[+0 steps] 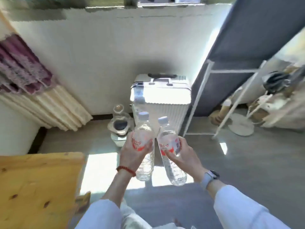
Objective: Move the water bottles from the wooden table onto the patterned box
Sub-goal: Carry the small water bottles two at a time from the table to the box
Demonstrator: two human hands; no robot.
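Observation:
I hold two clear water bottles with white caps and red-and-white labels out in front of me, above the floor. My left hand (132,151) grips the left bottle (144,138) around its label. My right hand (183,154) grips the right bottle (170,146) the same way, tilted a little to the left. The two bottles stand close together, caps up. The wooden table (33,187) lies at the lower left, its yellow top bare where I see it. No patterned box is in view.
A white ribbed suitcase (160,100) stands against the far wall straight ahead. A small white appliance (119,128) sits on the floor beside it. A white metal rack (231,100) with a grey cover stands to the right. Curtains (41,96) hang at the left.

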